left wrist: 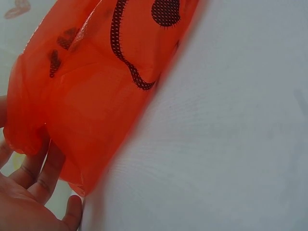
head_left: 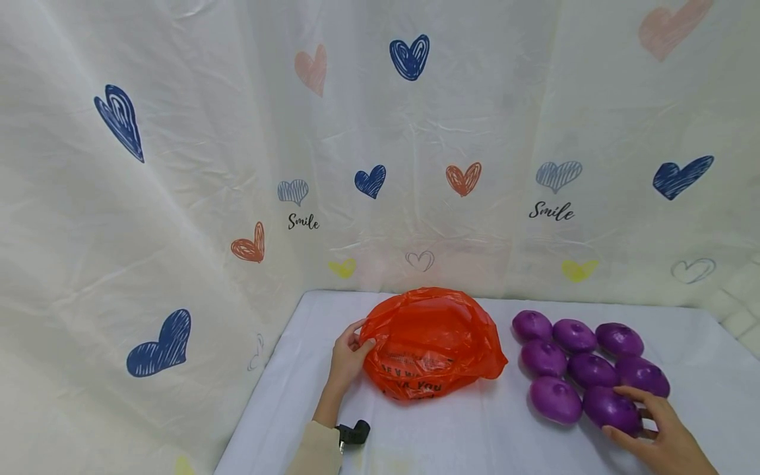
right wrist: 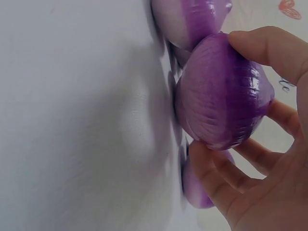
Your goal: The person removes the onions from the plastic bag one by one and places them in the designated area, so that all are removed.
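A red plastic bag (head_left: 424,353) with dark printed lettering sits on the table, its mouth spread wide. My left hand (head_left: 349,359) holds the bag's left edge, thumb on the near side; in the left wrist view some fingertips are hidden by the red film (left wrist: 91,110). On the right, my right hand (head_left: 665,429) grips a glossy purple onion (head_left: 611,410) at the front of a group. The right wrist view shows the thumb over one side of this onion (right wrist: 224,94) and fingers round the other; its base is at or close to the tabletop.
Several more purple onions, among them a front-left one (head_left: 555,400) and a back-right one (head_left: 620,339), lie in close rows beside the held one. White cloth covers the table (head_left: 475,435). A curtain (head_left: 499,119) printed with hearts hangs behind and to the left.
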A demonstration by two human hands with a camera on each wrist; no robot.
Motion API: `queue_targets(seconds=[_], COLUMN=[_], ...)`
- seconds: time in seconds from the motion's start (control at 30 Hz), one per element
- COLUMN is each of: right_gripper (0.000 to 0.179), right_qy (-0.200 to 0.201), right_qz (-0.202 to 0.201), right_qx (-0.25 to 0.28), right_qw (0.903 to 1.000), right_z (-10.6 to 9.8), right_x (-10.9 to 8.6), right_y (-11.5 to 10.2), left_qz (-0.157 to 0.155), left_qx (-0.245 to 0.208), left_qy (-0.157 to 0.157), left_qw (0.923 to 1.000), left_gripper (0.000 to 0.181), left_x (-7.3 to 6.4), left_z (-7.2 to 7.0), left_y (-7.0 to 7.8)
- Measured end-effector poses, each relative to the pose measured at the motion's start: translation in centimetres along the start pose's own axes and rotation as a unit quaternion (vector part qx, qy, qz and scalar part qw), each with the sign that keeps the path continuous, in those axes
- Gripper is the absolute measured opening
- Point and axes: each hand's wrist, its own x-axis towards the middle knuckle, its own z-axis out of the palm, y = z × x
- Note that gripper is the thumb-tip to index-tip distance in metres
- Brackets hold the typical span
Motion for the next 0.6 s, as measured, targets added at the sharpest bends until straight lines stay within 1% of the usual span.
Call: queue_targets(seconds=[0.2,0.3,0.4,0.5,0.6], right_gripper=[0.085,0.084,0.081,0.077,0.077], right_qy=[-0.014,-0.022,-0.015,0.005,0.010], right_qz=[-0.004,-0.003,-0.015,-0.035,-0.041], right_qx=[-0.004,-0.004,-0.002,0.005,0.013], right_qw=[0.9999,0.9997,0.9998,0.9994,0.9990], right_z=[0.1,0.3,0.6,0.9,1.0], right_x=[0.3,0.4,0.3,0.2,0.1], right_y=[0.7,1.2,1.8,2.4,2.8], left_qz=[0.004,0.002,0.002,-0.002,-0.010], left_qx=[0.002,0.005,0.009,0.008,0.005], left_qy=[0.001,0.002,-0.001,-0.002,0.000], left_qw=[1.0000,1.0000,1.0000,1.0000,0.9999], left_gripper=[0.044,0.044,0.045,0.046,0.045], left_x=[0.1,0.1,0.0,-0.1,0.0], left_z=[0.0,0.0,0.0,0.0,0.0], left_y=[-0.1,-0.1,-0.1,-0.1,-0.1])
